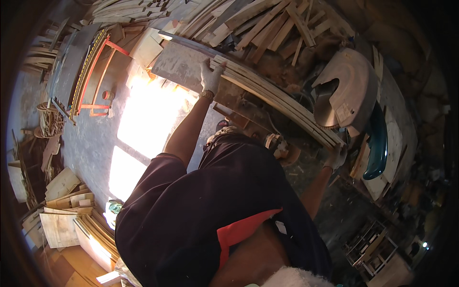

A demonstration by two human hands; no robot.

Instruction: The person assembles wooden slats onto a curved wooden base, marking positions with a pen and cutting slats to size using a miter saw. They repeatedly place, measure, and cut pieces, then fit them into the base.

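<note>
A bundle of long, pale wooden strips (279, 98) lies slantwise in front of me, under the blade side of a miter saw (351, 91). My left hand (210, 77), in a light work glove, is at the far left end of the strips. Its thumb and fingers are spread apart, touching the strip ends. At the near right end, my right hand (337, 157), also gloved, has its fingers curled round the ends, partly in shadow. The saw has a large grey guard, a toothed round blade (325, 112) and a teal handle (377, 143), close to my right hand.
A grey bench top (179, 62) extends beyond my left hand. Offcuts and boards (282, 28) are heaped behind the strips. A red metal frame (98, 79) stands at the far left; stacked panels (62, 227) lean lower left. Bright sunlight falls on the floor (91, 143).
</note>
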